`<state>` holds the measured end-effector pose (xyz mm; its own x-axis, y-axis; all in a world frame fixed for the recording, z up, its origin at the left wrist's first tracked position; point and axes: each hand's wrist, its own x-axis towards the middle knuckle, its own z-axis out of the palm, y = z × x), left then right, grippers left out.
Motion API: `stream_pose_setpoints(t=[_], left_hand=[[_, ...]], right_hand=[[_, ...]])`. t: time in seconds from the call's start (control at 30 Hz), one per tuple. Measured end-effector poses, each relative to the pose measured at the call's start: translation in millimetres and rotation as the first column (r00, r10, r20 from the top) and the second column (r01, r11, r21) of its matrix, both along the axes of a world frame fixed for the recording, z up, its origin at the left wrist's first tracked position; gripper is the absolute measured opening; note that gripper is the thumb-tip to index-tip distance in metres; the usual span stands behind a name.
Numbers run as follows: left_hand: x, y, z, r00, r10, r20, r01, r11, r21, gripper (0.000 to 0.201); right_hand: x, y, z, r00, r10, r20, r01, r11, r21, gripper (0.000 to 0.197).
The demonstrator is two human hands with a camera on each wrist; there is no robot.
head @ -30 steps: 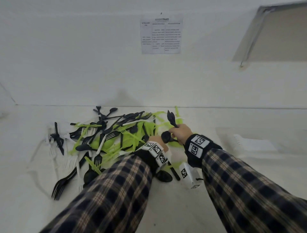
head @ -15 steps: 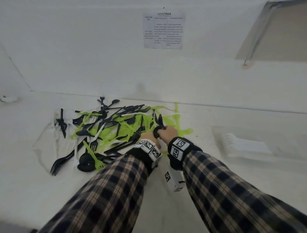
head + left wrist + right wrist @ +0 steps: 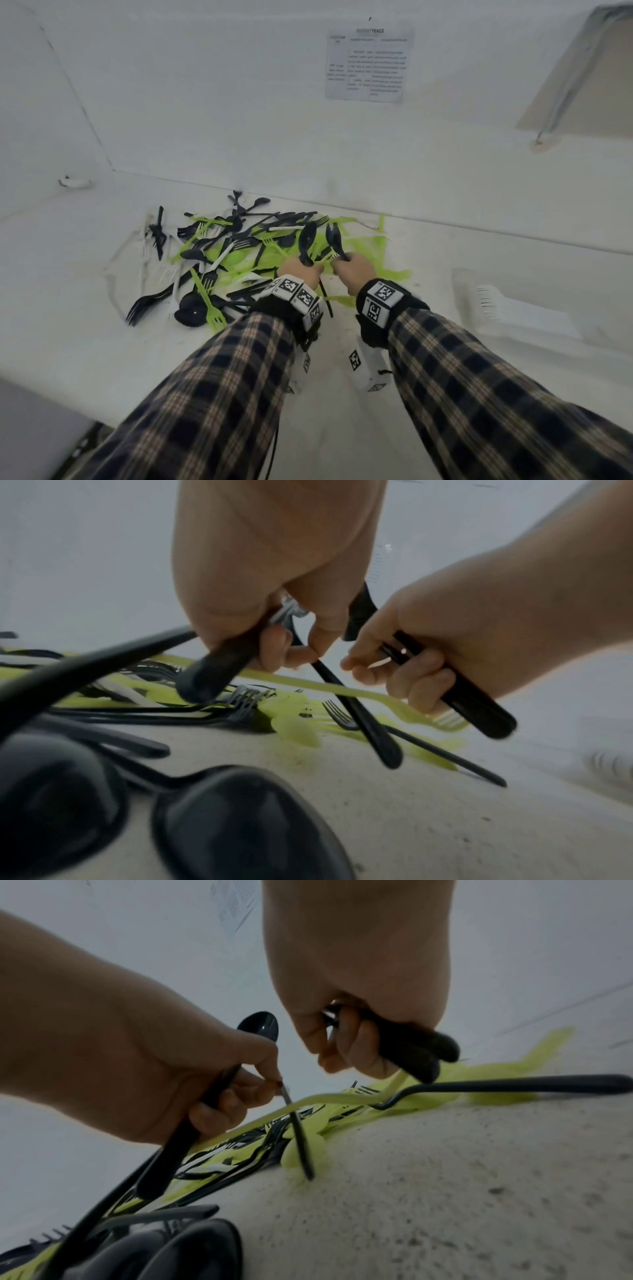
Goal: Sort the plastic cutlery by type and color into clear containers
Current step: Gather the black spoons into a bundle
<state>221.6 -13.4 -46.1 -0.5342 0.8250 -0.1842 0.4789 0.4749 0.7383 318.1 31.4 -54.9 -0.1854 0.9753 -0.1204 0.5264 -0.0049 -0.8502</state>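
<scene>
Over the near edge of the cutlery pile (image 3: 236, 253) on the white table (image 3: 85, 342), each hand clenched black spoons: the left hand (image 3: 301, 270) at least two, the right hand (image 3: 352, 270) two or more, exact counts unclear. One clear container (image 3: 534, 308) holding white cutlery lay well apart at right. Tangled green and black forks crowded beneath both hands.

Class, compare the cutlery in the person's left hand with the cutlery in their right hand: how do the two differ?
The left hand grips a black spoon and pinches a second thin black handle pointing down; the right hand holds a bundle of black spoons only. The left spoon's bowl stands nearly upright, the right bundle leans left. Both are black plastic, gripped by the handles above the pile.
</scene>
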Motion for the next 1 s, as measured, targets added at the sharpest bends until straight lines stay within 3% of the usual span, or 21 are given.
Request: stream_pose_setpoints(t=[0.13, 0.23, 0.37, 0.5, 0.67, 0.8, 0.9, 1.0], left_hand=[[5, -2, 5, 0.998, 0.036, 0.049, -0.039, 0.996, 0.075, 0.038], [4, 3, 11, 0.987, 0.14, 0.082, -0.155, 0.967, 0.2, 0.043], [-10, 11, 16, 0.934, 0.213, 0.287, -0.311, 0.88, 0.359, 0.028], [-40, 2, 26, 0.901, 0.246, 0.356, -0.376, 0.853, 0.362, 0.03], [-104, -11, 30, 0.929, 0.283, 0.238, -0.345, 0.896, 0.28, 0.033], [-158, -22, 30, 0.946, 0.294, 0.135, -0.316, 0.93, 0.187, 0.039], [-189, -29, 31, 0.941, 0.323, 0.1, -0.334, 0.932, 0.138, 0.039], [-212, -28, 27, 0.96, 0.28, 0.028, -0.282, 0.955, 0.093, 0.037]], right_hand=[[-3, -5, -5, 0.994, 0.104, -0.035, -0.107, 0.989, -0.105, 0.013], [-6, -1, -8, 0.994, 0.111, 0.025, -0.109, 0.991, -0.082, 0.014], [-13, 7, -10, 0.997, 0.075, 0.019, -0.075, 0.997, -0.031, 0.014], [-35, 10, -7, 0.999, 0.054, -0.009, -0.054, 0.999, -0.001, 0.019], [-75, 3, -3, 0.987, 0.156, -0.037, -0.155, 0.988, 0.021, 0.018], [-102, -9, 5, 0.952, 0.298, 0.066, -0.303, 0.948, 0.1, 0.014], [-122, -17, 11, 0.926, 0.37, 0.075, -0.371, 0.929, 0.003, 0.02], [-140, -19, 17, 0.846, 0.485, 0.221, -0.468, 0.874, -0.129, 0.026]])
